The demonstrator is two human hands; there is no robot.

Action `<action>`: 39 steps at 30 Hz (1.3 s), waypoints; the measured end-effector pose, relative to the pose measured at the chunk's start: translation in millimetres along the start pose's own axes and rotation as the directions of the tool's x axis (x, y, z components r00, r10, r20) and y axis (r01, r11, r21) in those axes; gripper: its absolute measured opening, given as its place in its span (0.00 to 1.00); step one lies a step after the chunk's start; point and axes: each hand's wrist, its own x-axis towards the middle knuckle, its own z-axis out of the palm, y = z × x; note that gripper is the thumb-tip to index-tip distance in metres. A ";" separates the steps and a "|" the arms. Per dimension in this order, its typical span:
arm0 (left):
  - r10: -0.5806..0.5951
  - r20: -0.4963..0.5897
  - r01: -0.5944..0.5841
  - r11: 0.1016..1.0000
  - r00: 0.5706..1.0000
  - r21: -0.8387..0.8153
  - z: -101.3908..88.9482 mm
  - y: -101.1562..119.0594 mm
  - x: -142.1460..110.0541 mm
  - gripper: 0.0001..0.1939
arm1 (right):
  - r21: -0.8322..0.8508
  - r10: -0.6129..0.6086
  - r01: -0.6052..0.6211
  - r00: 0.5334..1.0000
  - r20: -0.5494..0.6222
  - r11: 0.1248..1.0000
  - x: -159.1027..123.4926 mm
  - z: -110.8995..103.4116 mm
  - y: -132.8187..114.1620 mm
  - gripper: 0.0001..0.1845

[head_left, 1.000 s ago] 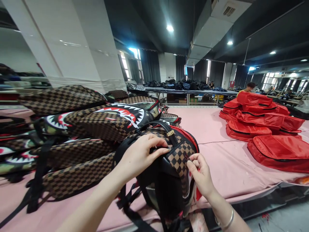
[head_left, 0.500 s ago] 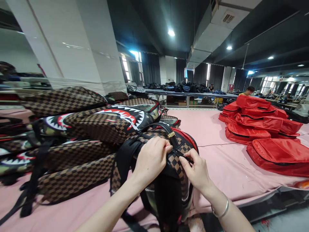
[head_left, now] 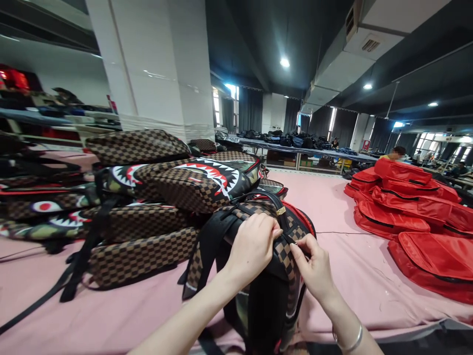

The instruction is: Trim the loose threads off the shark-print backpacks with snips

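Note:
A brown-and-black checkered backpack (head_left: 194, 267) stands at the table's near edge, its black padded strap hanging toward me. Over its top my left hand (head_left: 254, 242) is closed in a pinch, the fingertips at a narrow black strap (head_left: 288, 238) below the handle. Just to the right, my right hand (head_left: 314, 264) pinches the same strap between thumb and forefinger. A gold buckle (head_left: 281, 211) sits on the black handle right above the fingers. The strap's ends are hidden by my fingers.
Several checkered backpacks (head_left: 144, 260) with shark-mouth prints are piled on the left of the pink-covered table (head_left: 343, 266). Red bags (head_left: 436, 256) lie stacked on the right. Behind is a white pillar (head_left: 155, 74); a person (head_left: 394, 154) is beyond the red stack.
The view has turned left, so everything sits further right in the picture. Both hands remain at the strap, with the right fingers slightly closer to the left ones.

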 end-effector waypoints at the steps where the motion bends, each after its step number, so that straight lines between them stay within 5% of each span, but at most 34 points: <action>1: -0.009 -0.002 0.009 1.000 1.000 -0.021 -1.6 1.3 -0.8 0.11 | -0.002 -0.009 0.009 1.000 0.003 1.000 1.0 0.2 -0.4 0.10; 4: -0.050 -0.005 0.049 0.984 0.999 -0.173 -10.4 -2.0 -4.0 0.13 | 0.036 -0.028 0.029 0.999 -0.014 0.999 0.6 0.5 0.8 0.10; 7: -0.148 -0.083 0.116 0.947 0.986 -0.301 -20.8 -29.5 -6.9 0.17 | 0.093 -0.043 0.051 0.995 -0.087 0.994 -12.0 3.6 7.5 0.09; 9: -0.292 -0.204 0.230 0.932 0.934 -0.280 -23.5 -63.3 -8.7 0.17 | 0.109 -0.075 0.086 0.992 -0.098 0.990 -27.3 9.3 14.8 0.09; 11: -0.460 -0.237 0.391 0.875 0.856 -0.284 -20.4 -102.0 -12.1 0.19 | 0.078 -0.121 0.126 0.990 -0.070 0.989 -42.9 17.0 23.6 0.19; 13: -0.600 -0.066 0.518 0.735 0.797 -0.437 -12.7 -134.4 -18.9 0.24 | 0.007 -0.158 0.159 0.985 -0.072 0.987 -51.5 24.1 34.4 0.27; 16: -0.600 0.147 0.570 0.612 0.786 -0.548 0.4 -150.9 -38.6 0.28 | -0.079 -0.161 0.148 0.969 -0.189 0.986 -39.0 25.2 56.3 0.22; 20: -0.637 0.022 0.606 0.722 0.771 -0.333 13.8 -106.1 -82.7 0.27 | -0.068 0.048 -0.084 0.908 -0.417 0.994 16.2 4.4 90.1 0.18; 23: -0.389 -0.056 0.365 0.898 0.920 -0.246 25.9 -54.0 -116.1 0.24 | 0.039 0.155 -0.157 0.846 -0.510 0.987 51.1 -14.4 96.4 0.24; 27: -0.196 -0.069 0.168 0.941 0.978 -0.292 39.0 -13.9 -123.6 0.27 | 0.058 0.062 -0.035 0.823 -0.564 0.998 52.8 -26.4 63.6 0.22; 33: -0.175 -0.078 0.134 0.917 0.981 -0.375 36.1 -4.8 -61.2 0.28 | -0.193 -0.245 0.194 0.924 -0.293 0.962 10.8 -29.3 11.7 0.12; 39: -0.195 0.002 0.161 0.803 0.981 -0.573 23.1 -0.6 -30.5 0.14 | -0.212 -0.199 0.188 0.980 -0.030 0.959 2.0 -30.9 -11.2 0.14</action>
